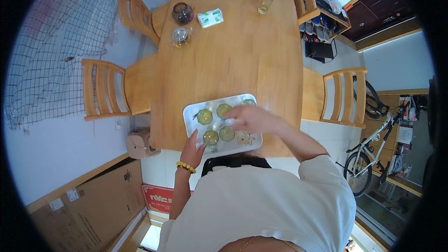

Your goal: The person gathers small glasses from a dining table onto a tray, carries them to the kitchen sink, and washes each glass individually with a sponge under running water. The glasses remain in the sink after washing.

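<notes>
A white rectangular tray (188, 112) with a printed floral pattern lies at the table's near edge. Several faceted, yellow-green glass cups (204, 116) stand on it, some partly covered by my right hand. My left hand (192, 150) rests at the tray's near left corner, thumb and fingers spread, close to one cup (210, 138). Over the tray's middle reaches my right hand (246, 117), blurred, its fingertips beside another cup (223, 110). The hand hides what, if anything, lies between those fingers. A further cup (248, 102) shows partly behind it.
On the wooden table (227, 66) stand a dark glass bowl (182, 13), a lidded glass jar (180, 35), a tissue pack (210, 18) and a drinking glass (266, 3). Wooden chairs (105, 89) line both sides. A bicycle (371, 154) is at the right, a large cardboard box (94, 210) at lower left.
</notes>
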`<state>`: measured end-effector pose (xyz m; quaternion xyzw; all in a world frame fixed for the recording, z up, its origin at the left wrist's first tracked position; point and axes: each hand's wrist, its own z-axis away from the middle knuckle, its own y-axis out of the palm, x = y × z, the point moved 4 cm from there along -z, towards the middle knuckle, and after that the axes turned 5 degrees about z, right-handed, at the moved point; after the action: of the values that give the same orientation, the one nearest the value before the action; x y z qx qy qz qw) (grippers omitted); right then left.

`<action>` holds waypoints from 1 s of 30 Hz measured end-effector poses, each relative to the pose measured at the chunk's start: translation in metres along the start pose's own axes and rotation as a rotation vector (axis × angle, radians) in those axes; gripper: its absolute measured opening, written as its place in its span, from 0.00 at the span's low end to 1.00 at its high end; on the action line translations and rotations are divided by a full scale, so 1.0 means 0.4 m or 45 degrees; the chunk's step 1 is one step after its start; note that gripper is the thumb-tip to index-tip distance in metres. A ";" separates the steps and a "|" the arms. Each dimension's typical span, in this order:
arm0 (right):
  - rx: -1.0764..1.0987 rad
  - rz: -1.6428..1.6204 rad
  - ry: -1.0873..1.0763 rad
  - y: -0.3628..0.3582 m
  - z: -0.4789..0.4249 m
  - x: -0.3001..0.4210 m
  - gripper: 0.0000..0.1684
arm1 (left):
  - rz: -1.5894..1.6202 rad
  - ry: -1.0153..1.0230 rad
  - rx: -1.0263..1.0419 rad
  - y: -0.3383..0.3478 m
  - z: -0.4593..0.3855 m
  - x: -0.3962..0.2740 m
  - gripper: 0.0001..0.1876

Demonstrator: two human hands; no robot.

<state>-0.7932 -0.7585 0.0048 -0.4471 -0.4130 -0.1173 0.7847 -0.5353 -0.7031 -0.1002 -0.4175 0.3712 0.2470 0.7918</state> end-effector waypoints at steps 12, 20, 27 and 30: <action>-1.350 0.521 0.775 -0.670 -0.374 -0.834 0.26 | -0.053 -0.097 -0.078 -0.015 -0.027 0.039 0.32; -1.231 0.659 1.279 -0.806 -0.453 -0.923 0.40 | 0.101 -0.271 -0.088 -0.042 -0.021 -0.004 0.27; -1.262 0.442 1.035 -0.823 -0.482 -1.008 0.48 | 0.213 -0.436 -0.197 -0.017 0.013 0.058 0.24; -1.348 0.345 0.942 -0.801 -0.486 -1.011 0.45 | 0.133 -0.386 -0.135 -0.017 0.011 0.055 0.24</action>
<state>-1.1202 -1.1722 -0.1564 -0.7507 0.0573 -0.3507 0.5569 -0.5156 -0.7014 -0.1127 -0.3969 0.2551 0.3673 0.8015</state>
